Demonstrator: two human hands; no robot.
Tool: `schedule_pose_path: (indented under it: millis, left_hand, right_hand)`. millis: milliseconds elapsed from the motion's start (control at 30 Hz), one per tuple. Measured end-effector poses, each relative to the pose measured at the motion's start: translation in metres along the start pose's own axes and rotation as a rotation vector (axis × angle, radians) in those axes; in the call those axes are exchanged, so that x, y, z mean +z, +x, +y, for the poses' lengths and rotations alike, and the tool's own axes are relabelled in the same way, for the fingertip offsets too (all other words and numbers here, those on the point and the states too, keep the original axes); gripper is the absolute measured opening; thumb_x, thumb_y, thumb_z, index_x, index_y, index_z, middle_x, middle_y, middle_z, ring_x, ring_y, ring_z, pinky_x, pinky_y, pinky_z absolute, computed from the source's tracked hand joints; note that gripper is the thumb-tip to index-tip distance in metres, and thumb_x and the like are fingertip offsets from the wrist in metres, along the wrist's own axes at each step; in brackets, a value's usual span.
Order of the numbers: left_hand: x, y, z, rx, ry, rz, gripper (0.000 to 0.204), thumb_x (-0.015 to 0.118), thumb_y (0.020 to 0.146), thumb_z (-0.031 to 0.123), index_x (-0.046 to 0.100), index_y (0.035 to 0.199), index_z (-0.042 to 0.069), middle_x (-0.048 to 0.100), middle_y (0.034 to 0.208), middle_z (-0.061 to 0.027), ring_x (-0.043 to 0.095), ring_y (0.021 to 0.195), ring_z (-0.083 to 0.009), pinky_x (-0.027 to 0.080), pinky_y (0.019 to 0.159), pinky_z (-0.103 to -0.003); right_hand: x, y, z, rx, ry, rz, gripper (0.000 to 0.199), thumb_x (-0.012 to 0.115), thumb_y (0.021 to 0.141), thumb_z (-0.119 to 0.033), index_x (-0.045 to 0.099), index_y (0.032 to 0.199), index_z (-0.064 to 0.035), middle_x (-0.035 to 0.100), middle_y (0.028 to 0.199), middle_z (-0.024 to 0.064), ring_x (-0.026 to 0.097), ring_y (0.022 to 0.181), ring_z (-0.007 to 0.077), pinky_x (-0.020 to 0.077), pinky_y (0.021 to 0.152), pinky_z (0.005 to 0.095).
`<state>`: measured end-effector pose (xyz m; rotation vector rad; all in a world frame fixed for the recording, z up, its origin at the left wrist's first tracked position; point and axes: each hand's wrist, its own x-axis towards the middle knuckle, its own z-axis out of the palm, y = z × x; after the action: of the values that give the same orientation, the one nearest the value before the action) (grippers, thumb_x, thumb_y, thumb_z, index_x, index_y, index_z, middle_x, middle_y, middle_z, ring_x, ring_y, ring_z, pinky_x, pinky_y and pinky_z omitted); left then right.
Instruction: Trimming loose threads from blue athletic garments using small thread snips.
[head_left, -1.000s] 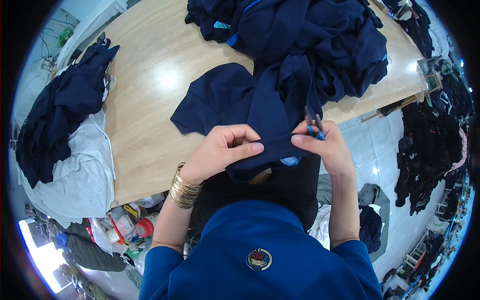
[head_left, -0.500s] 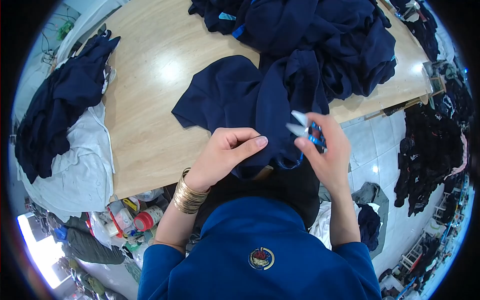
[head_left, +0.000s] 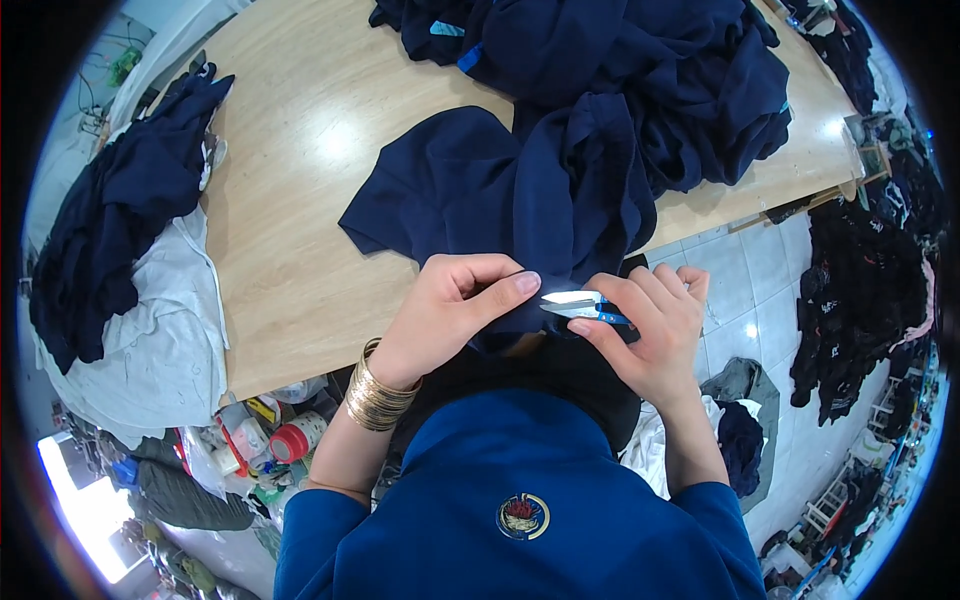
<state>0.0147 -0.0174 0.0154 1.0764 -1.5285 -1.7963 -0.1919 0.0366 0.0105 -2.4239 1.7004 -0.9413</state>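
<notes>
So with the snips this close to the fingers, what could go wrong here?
The snips in the right hand point their blades at the left hand thumb, so a nick seems possible. The navy garment is bunched under both hands, so a cut might catch fabric. Part of it hangs off the table edge and could slide.

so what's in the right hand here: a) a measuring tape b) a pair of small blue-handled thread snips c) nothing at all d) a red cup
b: the right hand grips small thread snips with blue handles and pale blades, which point toward the left hand as it pinches the navy garment.
</notes>
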Motion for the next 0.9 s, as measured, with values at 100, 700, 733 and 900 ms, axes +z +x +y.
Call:
schedule_pose_path:
  millis: [100, 700, 733, 900]
  left_hand:
    - [0.0, 0.0, 0.001, -0.008, -0.009, -0.018, 0.025, 0.059, 0.086, 0.024, 0.067, 0.088, 0.0, 0.057, 0.066, 0.0027, 0.044, 0.06, -0.0023, 0.035, 0.055, -0.018]
    - [-0.016, 0.001, 0.001, 0.099, -0.029, -0.017, 0.016, 0.066, 0.08, 0.016, 0.064, 0.083, 0.0, 0.058, 0.073, 0.003, 0.048, 0.066, -0.0032, 0.038, 0.062, -0.018]
    - [-0.022, 0.0, 0.002, 0.114, 0.036, -0.006, 0.015, 0.067, 0.078, 0.015, 0.063, 0.082, 0.001, 0.058, 0.076, 0.0019, 0.049, 0.068, -0.0042, 0.039, 0.063, -0.019]
    - [-0.044, -0.003, -0.007, 0.186, 0.026, 0.032, 0.012, 0.063, 0.076, 0.011, 0.06, 0.082, 0.001, 0.055, 0.084, -0.0014, 0.049, 0.075, -0.0082, 0.039, 0.07, -0.022]
  right_hand:
    - [0.001, 0.001, -0.002, -0.002, 0.007, 0.007, 0.03, 0.068, 0.07, -0.041, 0.063, 0.078, -0.0128, 0.044, 0.061, -0.0023, 0.04, 0.057, 0.0137, 0.0238, 0.064, 0.0323]
    - [0.034, -0.018, 0.033, 0.536, 0.969, -0.452, 0.027, 0.071, 0.073, -0.021, 0.062, 0.089, -0.0029, 0.039, 0.066, -0.0011, 0.037, 0.062, 0.0073, 0.0306, 0.057, 0.022]
    - [0.032, -0.016, 0.033, 0.525, 0.977, -0.407, 0.024, 0.072, 0.073, -0.019, 0.061, 0.085, -0.0022, 0.041, 0.067, -0.0012, 0.038, 0.063, 0.0073, 0.0312, 0.058, 0.022]
    - [0.009, 0.001, 0.025, 0.704, 1.259, -0.179, 0.017, 0.071, 0.073, -0.016, 0.06, 0.075, -0.0032, 0.048, 0.071, -0.0021, 0.043, 0.065, 0.0074, 0.0328, 0.06, 0.0217]
